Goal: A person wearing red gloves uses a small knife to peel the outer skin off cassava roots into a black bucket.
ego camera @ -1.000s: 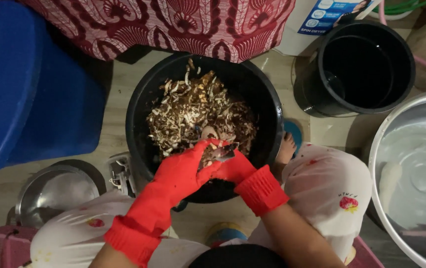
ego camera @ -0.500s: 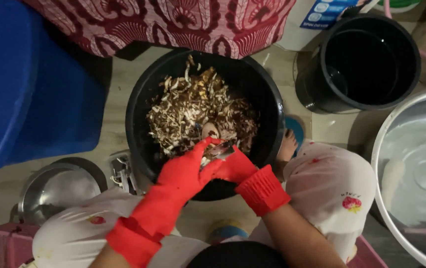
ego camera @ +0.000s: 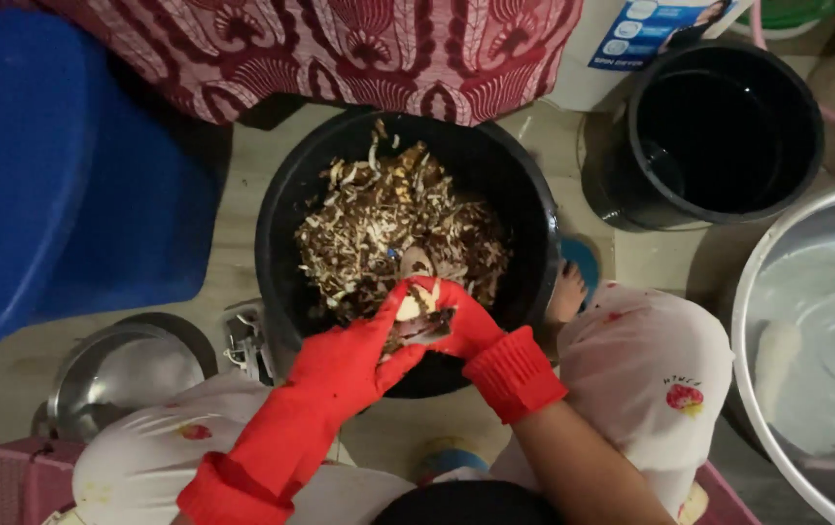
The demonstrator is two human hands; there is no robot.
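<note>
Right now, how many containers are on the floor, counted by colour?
Black: 2, tub of peelings and empty bucket
Silver: 2, big basin and small bowl
Blue: 1, bin
Total: 5

Left hand [ego camera: 345, 365]: red glove, on root piece [ego camera: 408, 309]
Right hand [ego camera: 461, 321]: red glove, gripping piece
Below: black tub [ego camera: 281, 204] of peelings [ego camera: 379, 224]

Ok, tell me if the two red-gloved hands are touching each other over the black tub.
Touching. The head view shows the left hand and right hand pressed together around a small pale piece, above the black tub.
</note>
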